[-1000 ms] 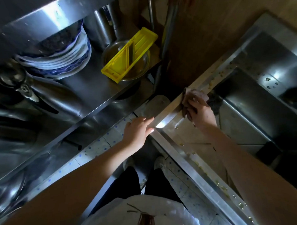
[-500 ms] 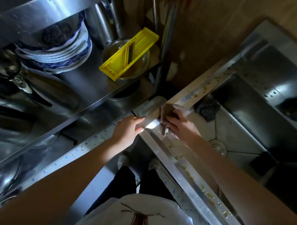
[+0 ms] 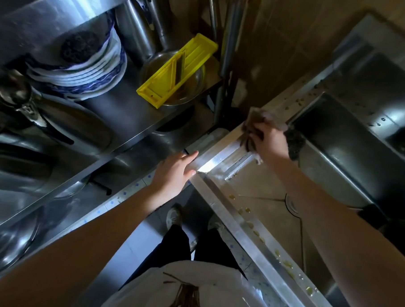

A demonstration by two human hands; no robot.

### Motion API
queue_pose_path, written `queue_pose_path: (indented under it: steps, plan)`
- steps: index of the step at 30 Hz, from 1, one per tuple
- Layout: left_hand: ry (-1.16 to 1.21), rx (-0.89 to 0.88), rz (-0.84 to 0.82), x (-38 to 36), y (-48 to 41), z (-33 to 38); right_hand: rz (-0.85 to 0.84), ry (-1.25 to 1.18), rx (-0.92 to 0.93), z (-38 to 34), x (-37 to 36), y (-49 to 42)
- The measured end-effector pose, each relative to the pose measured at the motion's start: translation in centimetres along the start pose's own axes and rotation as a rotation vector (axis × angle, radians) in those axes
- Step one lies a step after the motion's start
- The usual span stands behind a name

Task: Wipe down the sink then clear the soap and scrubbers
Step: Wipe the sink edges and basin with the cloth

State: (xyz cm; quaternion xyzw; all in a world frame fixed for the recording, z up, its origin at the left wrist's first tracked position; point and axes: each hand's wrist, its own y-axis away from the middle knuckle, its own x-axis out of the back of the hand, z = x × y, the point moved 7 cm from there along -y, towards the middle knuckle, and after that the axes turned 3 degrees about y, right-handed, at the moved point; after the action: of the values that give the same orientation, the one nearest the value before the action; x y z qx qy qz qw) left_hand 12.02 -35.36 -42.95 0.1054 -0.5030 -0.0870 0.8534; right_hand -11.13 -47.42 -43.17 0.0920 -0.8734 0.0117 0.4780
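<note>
Both arms are bare and stretch out forward and down from the person. The left hand (image 3: 176,172) lies flat with the palm down, and its fingers are straight and close together, pointing to the right. The thumb is tucked along the side. The right hand (image 3: 269,141) is farther away and a bit higher. Its fingers are curled and spread, pressing down on something brown and soft. The two hands are near each other but not touching.

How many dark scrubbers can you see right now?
2. One scrubber lies on the sink rim just beyond the right hand; another scrubber sits atop the plate stack on the shelf. Others may be hidden.
</note>
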Motion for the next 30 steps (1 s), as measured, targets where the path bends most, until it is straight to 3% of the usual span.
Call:
queue_pose_path:
  steps: [5,7,12,15,22,27,30]
  plan:
    - [0.011,0.005,-0.025,0.0,-1.1,1.0,-0.158,0.097,0.308,-3.7,-3.8,5.0]
    - [0.014,-0.005,-0.025,-0.1,-1.6,1.6,-0.148,0.183,0.432,-4.2,-4.2,6.3]
    - [0.042,-0.046,-0.018,-0.1,-2.9,3.1,-0.044,0.345,0.5,-2.8,-2.5,4.4]
    - [0.04,-0.066,-0.016,0.3,-4.0,3.7,0.029,0.385,0.423,-1.2,-0.7,2.1]
    - [0.011,-0.096,-0.045,0.6,-7.1,5.2,0.026,0.152,0.045,4.5,3.0,-4.8]
    - [-0.041,-0.093,-0.104,0.1,-9.1,5.8,0.031,0.155,0.102,3.9,2.9,-4.5]
    - [-0.041,-0.085,-0.156,-0.6,-10.1,6.1,0.028,0.186,0.238,2.2,1.8,-2.4]
